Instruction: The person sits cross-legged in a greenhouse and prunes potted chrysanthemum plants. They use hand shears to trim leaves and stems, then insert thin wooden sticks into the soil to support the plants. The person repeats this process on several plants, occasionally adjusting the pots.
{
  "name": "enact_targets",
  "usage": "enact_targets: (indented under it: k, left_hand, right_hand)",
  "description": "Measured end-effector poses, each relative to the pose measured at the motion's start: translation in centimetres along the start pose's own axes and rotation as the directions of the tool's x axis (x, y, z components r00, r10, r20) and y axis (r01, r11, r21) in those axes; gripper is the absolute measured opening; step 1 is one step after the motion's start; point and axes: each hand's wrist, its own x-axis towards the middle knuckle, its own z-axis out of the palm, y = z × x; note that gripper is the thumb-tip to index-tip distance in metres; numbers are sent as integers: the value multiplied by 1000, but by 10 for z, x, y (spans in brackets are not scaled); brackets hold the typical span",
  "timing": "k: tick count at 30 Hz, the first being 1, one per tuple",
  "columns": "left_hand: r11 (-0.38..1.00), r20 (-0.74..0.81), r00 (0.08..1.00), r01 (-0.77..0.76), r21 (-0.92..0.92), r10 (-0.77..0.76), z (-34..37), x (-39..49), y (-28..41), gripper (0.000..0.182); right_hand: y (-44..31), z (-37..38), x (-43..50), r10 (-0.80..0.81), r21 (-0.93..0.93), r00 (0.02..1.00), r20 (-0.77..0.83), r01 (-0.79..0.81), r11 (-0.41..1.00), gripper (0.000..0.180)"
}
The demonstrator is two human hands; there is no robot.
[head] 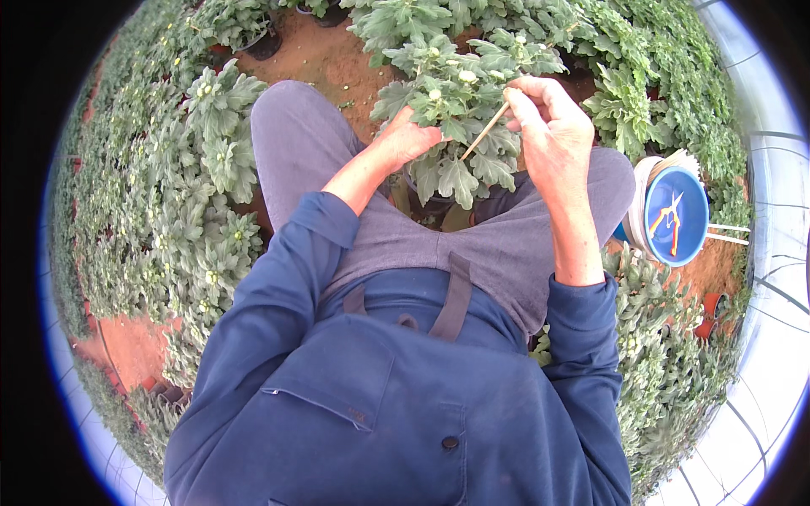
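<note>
A potted chrysanthemum (458, 179) with lobed leaves and pale flower buds (467, 76) stands between my bent knees. My right hand (552, 129) pinches a thin wooden stick (486, 133) near its upper end, between thumb and fingers. The stick slants down and to the left, and its lower tip is over the plant's leaves. From the left, my left hand (407, 140) reaches in among the leaves below the buds. Foliage covers several of its fingertips, so its grip on a stem cannot be made out. Leaves hide most of the pot.
At the right, a blue bucket (701, 216) holds red-and-yellow-handled pruning snips (669, 221). A bundle of pale sticks (680, 160) stands beside it. Dense chrysanthemums (215, 158) flank me on both sides. A black pot (262, 44) sits on reddish soil (323, 54) ahead.
</note>
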Motion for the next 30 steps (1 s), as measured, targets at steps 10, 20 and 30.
enact_targets:
  k: [10,20,30]
  left_hand:
    - [996,-2,1000,-26,86,26,5,-5,10,45]
    - [991,44,996,-88,100,84,0,-3,0,43]
    - [968,46,984,-178,175,173,-4,-2,-10,44]
  right_hand:
    - [13,8,-10,-115,-127,991,64,122,984,14]
    - [26,19,-28,-106,-133,994,22,108,985,13]
    - [47,36,-43,-87,-140,996,-25,83,987,9]
